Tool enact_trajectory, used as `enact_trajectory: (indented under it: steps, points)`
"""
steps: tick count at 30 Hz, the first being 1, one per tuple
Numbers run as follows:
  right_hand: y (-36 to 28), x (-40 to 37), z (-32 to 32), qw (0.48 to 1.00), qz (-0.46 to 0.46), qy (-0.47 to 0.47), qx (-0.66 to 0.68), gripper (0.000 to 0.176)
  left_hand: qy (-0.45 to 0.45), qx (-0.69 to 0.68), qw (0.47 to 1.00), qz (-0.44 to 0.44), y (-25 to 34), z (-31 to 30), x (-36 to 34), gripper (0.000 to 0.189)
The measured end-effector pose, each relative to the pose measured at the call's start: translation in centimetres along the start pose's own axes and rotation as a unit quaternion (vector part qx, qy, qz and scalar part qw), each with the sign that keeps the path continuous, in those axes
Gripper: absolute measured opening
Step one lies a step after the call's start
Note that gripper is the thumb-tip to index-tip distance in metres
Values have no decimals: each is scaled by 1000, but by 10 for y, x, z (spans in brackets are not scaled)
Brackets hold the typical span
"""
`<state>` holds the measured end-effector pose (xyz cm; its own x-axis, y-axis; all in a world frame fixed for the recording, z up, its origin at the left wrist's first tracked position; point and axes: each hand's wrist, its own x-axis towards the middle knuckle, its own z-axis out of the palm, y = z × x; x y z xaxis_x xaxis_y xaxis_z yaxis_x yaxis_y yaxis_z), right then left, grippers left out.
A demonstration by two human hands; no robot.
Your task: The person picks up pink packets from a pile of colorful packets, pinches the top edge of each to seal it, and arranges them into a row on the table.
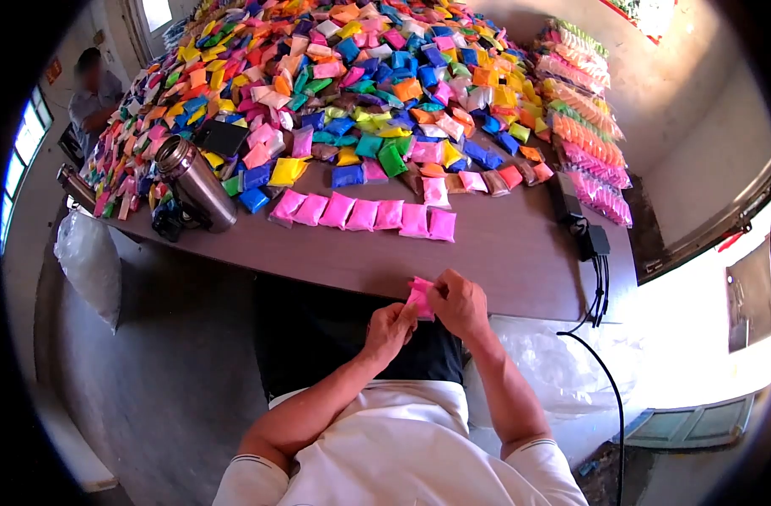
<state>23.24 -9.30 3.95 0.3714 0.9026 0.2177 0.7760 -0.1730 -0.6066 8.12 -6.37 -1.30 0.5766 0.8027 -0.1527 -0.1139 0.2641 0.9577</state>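
Just off the table's near edge, above my lap, a small pink packet [418, 297] is held between both hands. My left hand [390, 331] pinches its lower left side. On its right side are the closed fingers of my right hand [460, 304], which partly hide it. On the table beyond my hands lies a row of several similar pink packets [363, 214], side by side and touching or overlapping. Behind that row rises a large heap of small packets in many colours [394, 93].
A steel flask [196, 181] stands at the left of the table [318, 257], near a dark phone-like object [222, 137]. Stacked packet strips [584, 126] line the right side. A black box with cables [590, 240] sits at the right edge. A person [94, 97] is at far left.
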Motion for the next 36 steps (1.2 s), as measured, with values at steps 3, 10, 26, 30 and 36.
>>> enact_trajectory:
  steps: [3,10,26,30,36]
  points:
    - [-1,4,1,1000,25,-3,-5,17,-6,-14,1000,1,-4,-1,2,41]
    - [6,14,-1,998,64,2,-1,20,-5,-3,1000,-7,0,-2,2,41]
    - [-8,4,-6,998,-1,-33,-62,19,-3,-35,999,-23,-5,2,3,37]
    - [-6,15,-8,996,-5,-40,-85,18,2,-52,999,-14,-8,3,6,38]
    - [-5,25,-2,993,8,-27,-114,17,9,-44,999,-13,-5,1,7,41]
